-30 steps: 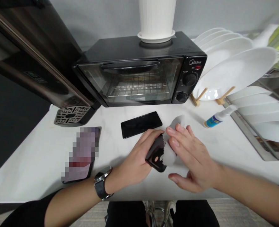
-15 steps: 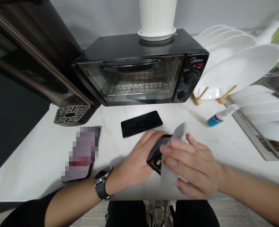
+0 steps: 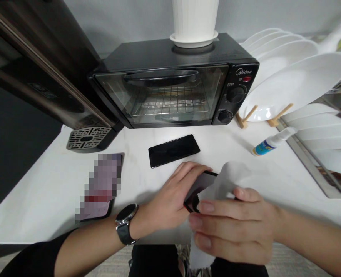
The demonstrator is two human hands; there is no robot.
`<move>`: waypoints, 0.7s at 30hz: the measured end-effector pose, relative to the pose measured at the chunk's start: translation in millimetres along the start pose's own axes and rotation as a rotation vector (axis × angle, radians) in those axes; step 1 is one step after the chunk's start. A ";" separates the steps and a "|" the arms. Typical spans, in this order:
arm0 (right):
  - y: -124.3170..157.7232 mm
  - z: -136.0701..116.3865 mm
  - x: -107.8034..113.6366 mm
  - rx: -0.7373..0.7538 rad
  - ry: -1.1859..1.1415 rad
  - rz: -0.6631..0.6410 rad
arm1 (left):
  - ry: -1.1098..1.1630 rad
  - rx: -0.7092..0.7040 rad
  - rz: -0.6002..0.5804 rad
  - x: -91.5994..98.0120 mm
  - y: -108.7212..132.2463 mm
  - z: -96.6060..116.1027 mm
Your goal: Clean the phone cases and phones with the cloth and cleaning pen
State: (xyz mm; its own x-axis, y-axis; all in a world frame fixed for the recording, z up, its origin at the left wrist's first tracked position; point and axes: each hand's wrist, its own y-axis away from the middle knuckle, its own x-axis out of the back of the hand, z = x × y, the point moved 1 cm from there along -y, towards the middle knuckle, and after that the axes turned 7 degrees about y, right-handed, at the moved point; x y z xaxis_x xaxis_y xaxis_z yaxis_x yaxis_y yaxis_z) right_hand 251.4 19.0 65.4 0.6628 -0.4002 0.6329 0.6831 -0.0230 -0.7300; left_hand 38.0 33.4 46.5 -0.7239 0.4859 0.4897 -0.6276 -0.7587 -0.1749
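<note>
My left hand (image 3: 173, 192), a watch (image 3: 127, 215) on its wrist, is closed around the side of a dark phone case (image 3: 191, 197) with a thin red edge. A light grey cleaning cloth (image 3: 231, 175) with a zigzag edge lies over the case and hides much of it. Holding that cloth is my right hand (image 3: 236, 231), its fingers pressing it near the case's lower end. Just beyond my left hand, a black phone (image 3: 174, 150) lies flat with its screen dark.
At the left lies another phone (image 3: 104, 184), its screen blurred out. A black toaster oven (image 3: 170, 96) stands behind, carrying a white pot (image 3: 195, 23). To the right are a spray bottle (image 3: 270, 144) and white plates (image 3: 297, 88) in a wooden rack. A dark machine (image 3: 57, 77) rises at the left.
My right hand has moved down toward me along the case with the cloth, which now spreads wider. My left hand and the case have shifted slightly right.
</note>
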 end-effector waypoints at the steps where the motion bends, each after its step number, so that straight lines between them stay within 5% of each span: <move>1: 0.4 -0.1 -0.1 -0.005 0.009 -0.009 | -0.004 0.001 -0.005 -0.2 -0.1 -0.3; 10: 14.3 6.5 -9.1 -0.371 -0.035 -0.060 | -0.002 -0.073 0.050 -1.8 1.9 -7.6; 18: 8.2 -6.3 -7.4 -0.047 0.115 -0.007 | -0.005 0.022 -0.014 -2.2 2.5 -4.2; 21: 7.8 -5.9 -6.0 -0.041 0.126 -0.048 | -0.002 0.009 -0.012 -1.6 1.4 -2.8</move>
State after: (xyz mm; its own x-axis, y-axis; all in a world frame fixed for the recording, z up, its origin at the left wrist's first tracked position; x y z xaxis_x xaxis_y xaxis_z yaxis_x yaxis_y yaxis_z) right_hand 251.0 15.8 54.4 0.5840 -0.5093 0.6320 0.6985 -0.0813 -0.7110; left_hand 37.4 32.7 43.0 -0.7159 0.4940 0.4933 -0.6335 -0.7567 -0.1615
